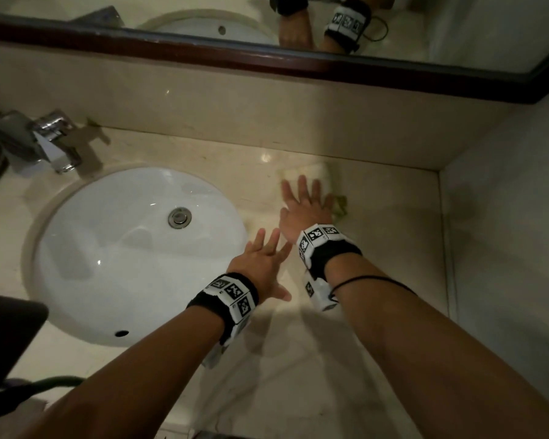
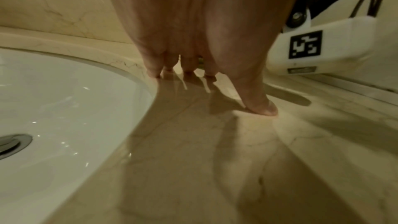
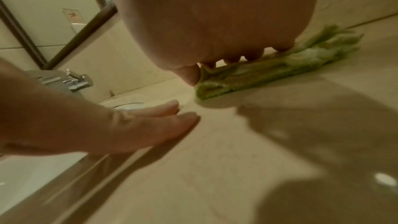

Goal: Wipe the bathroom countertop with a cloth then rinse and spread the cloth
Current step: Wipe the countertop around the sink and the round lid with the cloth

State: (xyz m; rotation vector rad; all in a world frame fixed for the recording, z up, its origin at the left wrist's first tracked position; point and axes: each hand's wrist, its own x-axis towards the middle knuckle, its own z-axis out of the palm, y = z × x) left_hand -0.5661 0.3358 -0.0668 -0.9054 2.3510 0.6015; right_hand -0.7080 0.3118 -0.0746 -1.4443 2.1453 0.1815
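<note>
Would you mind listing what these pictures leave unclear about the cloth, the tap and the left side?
- Cloth: in the head view the right hand covers most of it; how many folds, unclear.
- Faucet: whether water runs, unseen; right wrist view is blurred.
- Dark object: cut off by the head view's left edge; unidentifiable.
- Left hand: whether its palm touches the countertop, unclear.

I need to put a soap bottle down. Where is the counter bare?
Bare: the near counter beneath both forearms, and the strip between cloth and right wall. Crowded: beside the sink, where left hand and right hand press.
</note>
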